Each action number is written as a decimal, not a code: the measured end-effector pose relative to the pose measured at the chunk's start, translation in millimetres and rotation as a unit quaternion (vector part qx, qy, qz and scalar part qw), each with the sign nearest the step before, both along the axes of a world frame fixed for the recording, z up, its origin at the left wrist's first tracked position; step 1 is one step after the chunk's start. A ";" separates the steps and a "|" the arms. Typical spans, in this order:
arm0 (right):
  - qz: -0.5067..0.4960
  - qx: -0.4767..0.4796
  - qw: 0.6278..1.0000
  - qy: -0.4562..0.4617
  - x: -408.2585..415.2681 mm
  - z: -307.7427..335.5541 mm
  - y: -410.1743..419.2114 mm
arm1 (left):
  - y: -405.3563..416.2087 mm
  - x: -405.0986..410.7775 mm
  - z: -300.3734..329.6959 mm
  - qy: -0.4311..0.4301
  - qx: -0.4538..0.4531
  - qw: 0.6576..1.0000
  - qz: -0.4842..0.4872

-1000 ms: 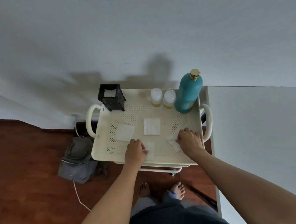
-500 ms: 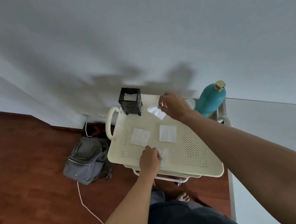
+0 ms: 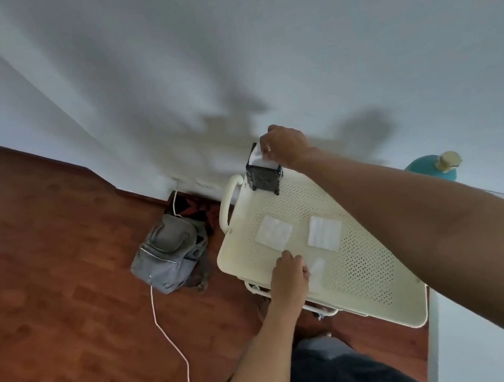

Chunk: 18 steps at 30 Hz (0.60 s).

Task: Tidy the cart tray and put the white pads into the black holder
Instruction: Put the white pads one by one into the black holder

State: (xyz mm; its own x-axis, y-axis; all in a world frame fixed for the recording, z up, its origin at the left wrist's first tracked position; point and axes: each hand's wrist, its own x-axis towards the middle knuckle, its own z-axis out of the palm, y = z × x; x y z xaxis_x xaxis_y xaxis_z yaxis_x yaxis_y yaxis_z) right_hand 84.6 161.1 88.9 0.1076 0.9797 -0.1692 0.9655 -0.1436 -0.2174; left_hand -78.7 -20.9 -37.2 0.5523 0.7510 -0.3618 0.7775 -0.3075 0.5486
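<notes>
The cream perforated cart tray [image 3: 360, 260] carries a black holder [image 3: 264, 177] at its far left corner. My right hand [image 3: 286, 146] hovers over the holder, pinching a white pad [image 3: 256, 156] that dips into its open top. Two white pads lie flat mid-tray, one at the left [image 3: 274, 232] and one to its right [image 3: 325, 233]. A third pad [image 3: 317, 269] lies near the front edge, with my left hand [image 3: 288, 275] resting on its left part, fingers curled down.
A teal bottle [image 3: 432, 168] with a gold cap stands at the tray's far right, mostly hidden behind my right forearm. A grey backpack [image 3: 170, 252] and a white cable [image 3: 169, 330] lie on the wooden floor left of the cart. A white wall rises behind.
My right hand has carried its white pad left from above the tray to the holder's opening. The view has swung left. My left hand stays on the front pad.
</notes>
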 end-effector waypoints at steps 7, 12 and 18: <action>0.034 -0.013 0.999 0.030 4.0 -5.8 -1.1 | 36.0 -3.2 33.7 -0.053 0.069 0.996 0.033; -0.034 0.085 0.990 0.104 27.8 -7.3 -25.4 | 99.2 0.2 84.0 -0.077 0.183 0.980 0.026; -0.180 0.207 0.944 0.182 37.9 -29.9 -90.0 | 185.2 14.3 131.1 -0.020 0.289 0.956 -0.037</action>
State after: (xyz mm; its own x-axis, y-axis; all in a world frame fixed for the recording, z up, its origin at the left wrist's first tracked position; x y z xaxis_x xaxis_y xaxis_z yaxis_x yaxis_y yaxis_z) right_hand 122.5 71.1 59.0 0.4553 0.8807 0.1307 0.7212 -0.2787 -0.6343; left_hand -64.4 164.2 93.9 0.6162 0.7775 0.1255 0.7236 -0.6218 0.2996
